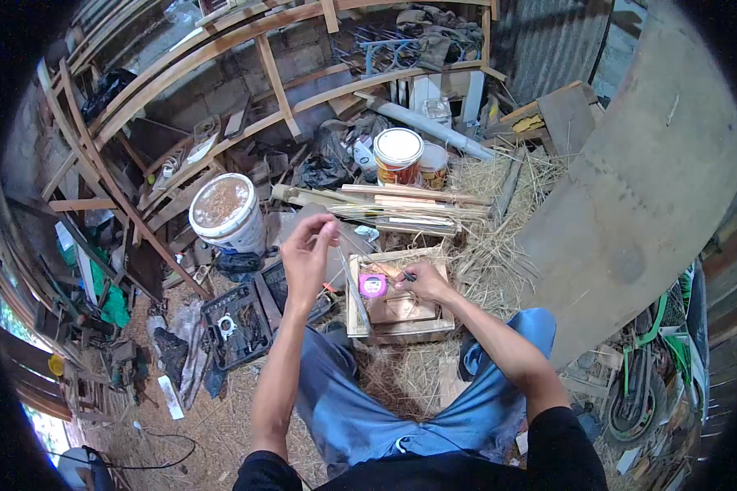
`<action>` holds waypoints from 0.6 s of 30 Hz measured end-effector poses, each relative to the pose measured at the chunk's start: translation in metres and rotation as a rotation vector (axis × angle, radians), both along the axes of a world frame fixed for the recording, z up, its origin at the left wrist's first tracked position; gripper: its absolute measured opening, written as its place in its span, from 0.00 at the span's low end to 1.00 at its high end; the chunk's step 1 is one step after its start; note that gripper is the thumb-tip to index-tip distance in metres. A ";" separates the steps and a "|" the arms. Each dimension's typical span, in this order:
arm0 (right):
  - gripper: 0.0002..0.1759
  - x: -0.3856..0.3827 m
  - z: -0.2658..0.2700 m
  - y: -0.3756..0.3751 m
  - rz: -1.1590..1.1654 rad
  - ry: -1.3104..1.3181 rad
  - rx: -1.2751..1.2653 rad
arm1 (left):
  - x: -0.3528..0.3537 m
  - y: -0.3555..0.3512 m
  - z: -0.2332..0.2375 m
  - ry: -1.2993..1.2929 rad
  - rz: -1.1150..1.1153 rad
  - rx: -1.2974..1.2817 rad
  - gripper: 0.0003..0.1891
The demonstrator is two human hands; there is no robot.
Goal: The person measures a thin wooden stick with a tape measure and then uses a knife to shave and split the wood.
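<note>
My left hand (307, 255) is raised over my knee, its fingertips pinched together on something very thin that I cannot make out. My right hand (424, 283) rests on a small wooden box (401, 329) on the straw in front of me and grips a small dark tool (407, 277). A pink tape measure (373, 285) lies on the box just left of that hand. A thin grey strip (355, 296) leans along the box's left side.
A white bucket (225, 214) stands at the left, and two paint cans (399, 155) behind a bundle of wood strips (409, 209). An open black tool case (237, 323) lies by my left knee. A large board (639, 188) leans at the right, with a green machine (671, 352) below it.
</note>
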State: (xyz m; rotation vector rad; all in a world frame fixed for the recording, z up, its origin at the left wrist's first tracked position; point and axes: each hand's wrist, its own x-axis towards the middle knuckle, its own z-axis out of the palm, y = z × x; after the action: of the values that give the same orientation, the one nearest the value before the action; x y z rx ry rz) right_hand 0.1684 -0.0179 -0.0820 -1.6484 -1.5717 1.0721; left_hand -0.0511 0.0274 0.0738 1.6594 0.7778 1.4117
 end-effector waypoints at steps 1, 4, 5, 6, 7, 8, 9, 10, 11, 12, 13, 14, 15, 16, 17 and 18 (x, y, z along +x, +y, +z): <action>0.12 -0.003 -0.001 -0.002 -0.001 0.010 0.004 | -0.001 -0.004 0.001 0.010 -0.001 0.004 0.08; 0.11 -0.010 0.021 -0.013 -0.121 -0.132 0.013 | 0.003 -0.019 -0.001 0.191 0.030 0.067 0.06; 0.12 -0.014 0.033 -0.015 -0.168 -0.080 0.052 | 0.004 -0.021 -0.002 0.197 0.022 0.080 0.06; 0.13 -0.021 0.045 -0.020 -0.215 -0.028 0.087 | 0.005 -0.024 -0.003 0.246 0.035 0.091 0.06; 0.15 -0.027 0.057 -0.027 -0.262 0.024 0.120 | 0.005 -0.027 -0.003 0.294 0.049 0.101 0.06; 0.15 -0.035 0.074 -0.037 -0.272 0.027 0.127 | 0.007 -0.029 -0.002 0.276 0.041 0.126 0.06; 0.16 -0.045 0.091 -0.050 -0.265 0.020 0.260 | 0.010 -0.030 -0.001 0.279 0.033 0.130 0.06; 0.17 -0.055 0.102 -0.062 -0.257 0.016 0.388 | 0.014 -0.033 0.000 0.235 0.026 0.148 0.06; 0.17 -0.062 0.106 -0.072 -0.264 0.019 0.387 | 0.019 -0.037 0.001 0.189 0.019 0.166 0.06; 0.16 -0.068 0.108 -0.080 -0.232 -0.071 0.360 | 0.025 -0.043 0.004 0.196 0.035 0.155 0.06; 0.16 -0.071 0.107 -0.085 -0.199 -0.158 0.328 | 0.030 -0.047 0.007 0.204 0.030 0.150 0.06; 0.16 -0.072 0.101 -0.086 -0.233 -0.030 0.132 | 0.033 -0.051 0.009 0.237 0.038 0.174 0.06; 0.16 -0.068 0.094 -0.086 -0.229 -0.021 0.117 | 0.035 -0.054 0.010 0.271 0.047 0.195 0.06; 0.15 -0.061 0.087 -0.084 -0.194 -0.063 0.075 | 0.037 -0.053 0.012 0.277 0.027 0.208 0.06; 0.15 -0.054 0.079 -0.082 -0.162 -0.108 0.039 | 0.037 -0.051 0.011 0.283 0.024 0.205 0.06; 0.15 -0.052 0.084 -0.080 -0.196 -0.139 0.117 | 0.038 -0.046 0.008 0.278 0.013 0.204 0.06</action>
State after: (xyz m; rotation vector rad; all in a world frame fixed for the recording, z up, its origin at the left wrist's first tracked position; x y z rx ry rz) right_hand 0.1160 -0.0981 0.0020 -1.7859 -1.4919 0.7653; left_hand -0.0134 -0.0188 0.0818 2.0423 0.8209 1.3203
